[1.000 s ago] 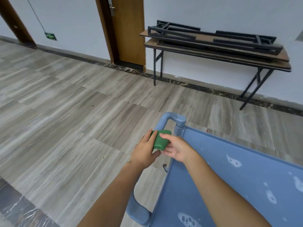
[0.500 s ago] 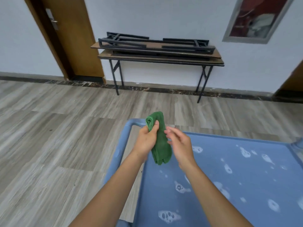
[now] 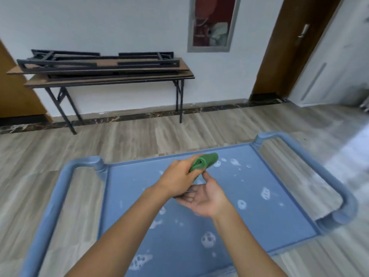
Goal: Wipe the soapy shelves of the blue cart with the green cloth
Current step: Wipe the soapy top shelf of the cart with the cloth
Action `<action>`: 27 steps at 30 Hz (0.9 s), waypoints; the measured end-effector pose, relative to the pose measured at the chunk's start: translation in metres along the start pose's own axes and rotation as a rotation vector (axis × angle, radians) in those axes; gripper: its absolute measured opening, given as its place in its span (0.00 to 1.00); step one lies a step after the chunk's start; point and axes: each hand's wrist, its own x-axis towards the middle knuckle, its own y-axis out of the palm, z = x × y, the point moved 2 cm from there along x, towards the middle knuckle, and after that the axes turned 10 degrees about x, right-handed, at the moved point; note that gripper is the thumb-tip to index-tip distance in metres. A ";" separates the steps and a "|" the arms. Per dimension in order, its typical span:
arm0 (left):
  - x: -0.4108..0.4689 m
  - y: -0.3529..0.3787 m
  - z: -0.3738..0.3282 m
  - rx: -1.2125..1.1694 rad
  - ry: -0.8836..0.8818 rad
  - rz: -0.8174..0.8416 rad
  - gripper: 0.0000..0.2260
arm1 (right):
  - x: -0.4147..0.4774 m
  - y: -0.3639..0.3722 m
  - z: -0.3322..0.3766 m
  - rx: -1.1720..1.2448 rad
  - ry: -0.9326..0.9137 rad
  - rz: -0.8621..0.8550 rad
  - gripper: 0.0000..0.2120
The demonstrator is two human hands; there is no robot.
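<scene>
Both hands are busy over the middle of the cart's top shelf [image 3: 269,222]: the left hand [image 3: 177,179] is closed round the green cloth [image 3: 205,161], which sticks out past its knuckles as a loose roll, and the right hand [image 3: 205,196] lies palm-up just under it, fingers spread and relaxed, thumb touching the cloth's lower edge. From where I stand the cloth is held above the shelf, not yet pressed to it.

Scattered over the blue surface are white patches of soap foam [image 3: 208,239], thickest toward the near edge and the far right corner. None looks smeared, so I judge the wiping has not begun on this level.

To do this well, I'd say the roll wants opening into a flat pad first; a tight bundle would only push the suds about. One hand could then press it flat and sweep in overlapping strokes from the far rim toward the near one, while the other steadies a handle rail [image 3: 65,176], since a cart may roll under pressure. Any lower shelves are hidden from here.

Beyond the cart, folded tables [image 3: 103,66] are stacked against the wall.
</scene>
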 end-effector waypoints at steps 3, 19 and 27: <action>0.013 0.049 -0.054 0.073 0.092 0.062 0.19 | -0.027 -0.049 0.034 -0.015 -0.106 -0.093 0.24; 0.044 0.280 -0.206 -0.172 0.011 -0.009 0.12 | -0.119 -0.300 0.149 -0.672 -0.584 -0.614 0.28; 0.056 0.316 -0.216 -0.950 -0.413 0.132 0.09 | -0.124 -0.345 0.168 -0.890 -0.873 -0.400 0.32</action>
